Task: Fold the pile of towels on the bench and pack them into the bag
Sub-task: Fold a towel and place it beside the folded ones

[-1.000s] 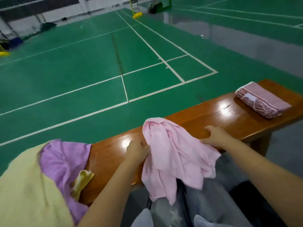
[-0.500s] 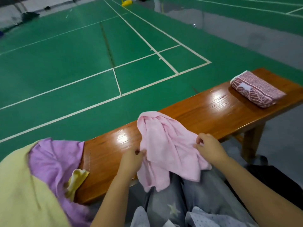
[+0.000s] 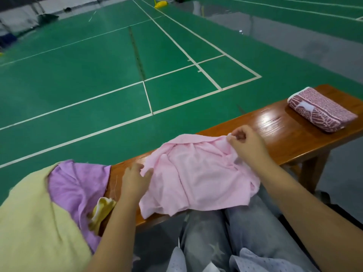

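On the bench (image 3: 279, 138), your right hand (image 3: 248, 142) pinches the pink towel's (image 3: 198, 173) far corner; your left hand's (image 3: 135, 179) curled fingers grip its left edge.

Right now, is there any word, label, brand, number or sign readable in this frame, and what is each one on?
None can be read.
Folded maroon patterned towel: a white patch on its face, too blurred to show whether it carries lettering.
Pink towel, purple towel, yellow towel: plain, no print visible.
Wooden bench: no marking.
Court floor: white boundary lines only, no lettering.
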A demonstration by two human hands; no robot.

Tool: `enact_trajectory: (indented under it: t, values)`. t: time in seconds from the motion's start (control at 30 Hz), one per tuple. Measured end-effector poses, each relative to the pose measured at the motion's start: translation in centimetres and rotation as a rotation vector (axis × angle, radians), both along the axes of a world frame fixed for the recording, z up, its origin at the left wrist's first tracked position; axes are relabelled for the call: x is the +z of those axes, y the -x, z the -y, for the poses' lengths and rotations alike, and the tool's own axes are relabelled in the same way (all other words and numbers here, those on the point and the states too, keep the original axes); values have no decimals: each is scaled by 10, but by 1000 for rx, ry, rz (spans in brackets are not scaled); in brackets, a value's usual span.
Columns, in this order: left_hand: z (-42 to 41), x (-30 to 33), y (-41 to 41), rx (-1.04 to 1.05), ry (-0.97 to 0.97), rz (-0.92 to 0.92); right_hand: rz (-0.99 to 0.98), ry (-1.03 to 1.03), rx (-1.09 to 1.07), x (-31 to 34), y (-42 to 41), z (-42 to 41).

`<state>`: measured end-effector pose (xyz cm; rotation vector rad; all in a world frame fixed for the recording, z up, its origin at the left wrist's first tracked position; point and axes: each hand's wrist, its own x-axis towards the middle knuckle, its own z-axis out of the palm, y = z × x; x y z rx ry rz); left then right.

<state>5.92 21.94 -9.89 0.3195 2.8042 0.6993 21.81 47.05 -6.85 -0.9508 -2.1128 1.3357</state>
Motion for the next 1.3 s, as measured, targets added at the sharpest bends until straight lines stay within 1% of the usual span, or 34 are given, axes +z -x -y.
enact_trajectory:
  t: [0.07,0.13,0.2,0.27,0.33,0.4,0.47,0.53,0.63,0.7,0.77,0.8,0.87,0.93,1.0,1.17,1.23,1.3]
  values:
    - [1,-5,-15,19,-23,-32,57,60,139,-10,9,17]
    - [1,-7,-32,43,-31,-20,141,48,233,-28,12,31]
    - [3,-12,-46,48,0,52,196,-36,243,-45,8,39]
    - [8,-21,-57,14,98,135,265,-136,271,-60,2,40]
    - [10,-30,-66,-21,172,191,376,-219,357,-72,-3,42]
    - [8,-34,-75,-51,203,216,466,-293,412,-81,-5,44]
    - [5,-37,-82,-49,159,235,498,-389,405,-87,-3,48]
    - [3,-38,-88,-36,49,247,537,-500,393,-90,1,53]
    - [2,-37,-96,-28,-70,195,586,-619,347,-91,9,59]
    - [3,-37,-99,-1,-90,156,595,-666,328,-93,13,61]
    - [3,-39,-100,25,-61,132,594,-691,343,-95,14,63]
    - [4,-41,-101,28,-32,125,572,-670,339,-97,14,64]
    - [6,-45,-102,29,1,109,456,-542,287,-96,12,67]
    - [7,-49,-101,41,-38,99,294,-374,222,-92,10,71]
    - [7,-48,-98,70,-95,124,199,-254,206,-83,10,78]
    - [14,-44,-94,211,-274,292,71,25,294,-65,11,95]
    - [18,-39,-93,215,-309,331,42,91,295,-63,11,98]
    - [21,-29,-92,196,-335,333,1,141,279,-60,10,99]
